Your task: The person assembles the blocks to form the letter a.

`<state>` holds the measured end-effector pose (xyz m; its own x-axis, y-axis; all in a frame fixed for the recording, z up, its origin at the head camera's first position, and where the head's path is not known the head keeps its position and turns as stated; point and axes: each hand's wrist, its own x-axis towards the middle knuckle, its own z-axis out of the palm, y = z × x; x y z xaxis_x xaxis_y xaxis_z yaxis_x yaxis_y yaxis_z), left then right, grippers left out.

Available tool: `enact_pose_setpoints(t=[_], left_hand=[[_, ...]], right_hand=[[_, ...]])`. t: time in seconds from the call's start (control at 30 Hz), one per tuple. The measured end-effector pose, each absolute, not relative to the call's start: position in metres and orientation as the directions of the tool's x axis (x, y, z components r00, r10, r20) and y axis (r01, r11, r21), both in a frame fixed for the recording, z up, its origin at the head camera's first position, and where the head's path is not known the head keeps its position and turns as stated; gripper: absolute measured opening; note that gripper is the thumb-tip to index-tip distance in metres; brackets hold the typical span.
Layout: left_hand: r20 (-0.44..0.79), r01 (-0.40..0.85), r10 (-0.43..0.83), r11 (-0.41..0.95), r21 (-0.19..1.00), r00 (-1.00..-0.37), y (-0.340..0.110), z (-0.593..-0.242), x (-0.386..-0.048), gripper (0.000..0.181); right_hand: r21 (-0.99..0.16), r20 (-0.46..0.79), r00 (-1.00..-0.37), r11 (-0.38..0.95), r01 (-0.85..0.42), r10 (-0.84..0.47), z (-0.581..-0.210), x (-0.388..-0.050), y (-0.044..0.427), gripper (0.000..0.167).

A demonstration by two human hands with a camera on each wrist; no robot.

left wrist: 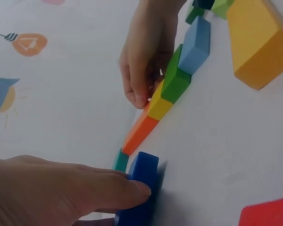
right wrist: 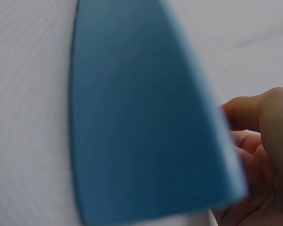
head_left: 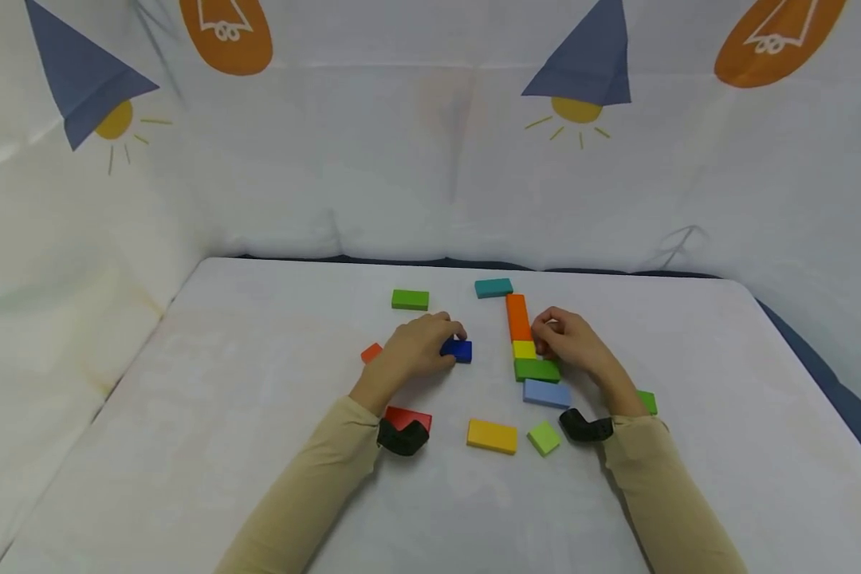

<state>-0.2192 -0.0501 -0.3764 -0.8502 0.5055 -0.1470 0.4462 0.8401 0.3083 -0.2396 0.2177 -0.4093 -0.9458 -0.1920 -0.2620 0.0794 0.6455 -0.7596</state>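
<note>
My left hand [head_left: 419,347] pinches a dark blue block [head_left: 459,351] between thumb and fingers. In the left wrist view, the thumb lies along the face of that blue block [left wrist: 144,172]. Loosely curled, my right hand [head_left: 570,339] is beside a yellow block [head_left: 523,350], its fingertips close to the block's right side; exact contact is hidden. That yellow block sits in a row between an orange block [head_left: 518,317] and a green block [head_left: 536,370]. A teal block [head_left: 493,288] touches the row's far end, and a light blue block [head_left: 547,393] is at the near end.
Loose on the white table [head_left: 258,478] lie a green block [head_left: 410,300], a red block [head_left: 410,418], a larger yellow block [head_left: 491,437] and a lime block [head_left: 544,438]. An orange-red block [head_left: 371,352] shows beside the left wrist, another green one [head_left: 648,402] beside the right.
</note>
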Motion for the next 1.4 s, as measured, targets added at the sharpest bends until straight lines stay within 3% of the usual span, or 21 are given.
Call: enact_pose_setpoints(t=[0.57,0.83,1.4], left_hand=[[-0.012,0.480,0.515,0.806,0.346,-0.857,-0.037,-0.380,-0.213,0.035],[-0.001,0.450,0.497,0.786,0.423,-0.868,-0.032,-0.382,-0.212,0.047],[0.061,0.504,0.527,0.765,0.402,-0.848,-0.023,-0.388,-0.209,0.035]], right_hand=[[-0.761,-0.262,-0.945,0.644,0.076,-0.198,-0.407,-0.237,0.216,0.026],[-0.756,-0.272,-0.943,0.649,0.087,-0.190,-0.408,-0.238,0.217,0.028],[-0.756,-0.273,-0.943,0.649,0.089,-0.189,-0.407,-0.237,0.216,0.027]])
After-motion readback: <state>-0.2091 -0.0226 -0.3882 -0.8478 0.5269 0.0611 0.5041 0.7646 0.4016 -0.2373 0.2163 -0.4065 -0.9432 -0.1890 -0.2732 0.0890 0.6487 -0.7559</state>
